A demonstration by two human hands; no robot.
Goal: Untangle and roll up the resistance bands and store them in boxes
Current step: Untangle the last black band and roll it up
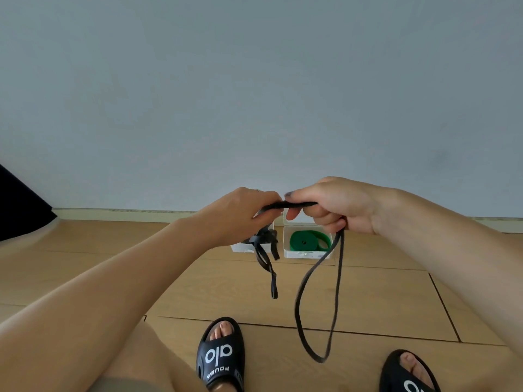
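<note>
Left hand [240, 213] and right hand [331, 205] both gripped the black resistance band [336, 278], fingers curled round it. Its loop hung above the wooden floor [382, 301]. Behind it sat a white box [305, 254] with a rolled green band [308, 240].

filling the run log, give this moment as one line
left hand + right hand: grip black rubber resistance band | loop hangs | rolled green band in white plastic box

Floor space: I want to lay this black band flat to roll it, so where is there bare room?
Bare wood floor lies between the green band's box and the right slipper, and left of the left slipper's toes. It is crowded by the wall, where both boxes sit together.
</note>
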